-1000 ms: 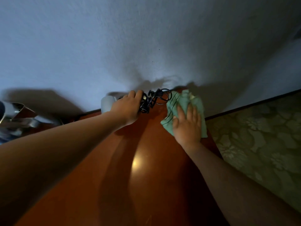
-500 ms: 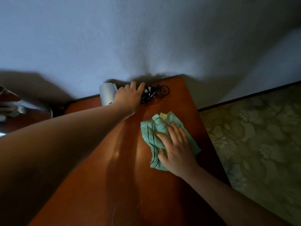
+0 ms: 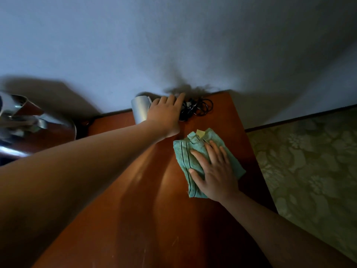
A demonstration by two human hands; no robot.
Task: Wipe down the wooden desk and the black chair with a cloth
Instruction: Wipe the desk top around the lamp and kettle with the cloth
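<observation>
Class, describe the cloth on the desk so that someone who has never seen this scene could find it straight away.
Start at the reddish-brown wooden desk standing against the pale wall. Near its far right corner, the right hand presses flat on the cloth, just in front of a silver hair dryer and its coiled black cord. It is the only soft thing there: crumpled, mint green, with thin dark stripes.

No text, brand, number or sign can be read. A small pale tag [image 3: 200, 132] is seen at the far edge of the green striped cloth [image 3: 185, 157], but no lettering can be made out on it.
</observation>
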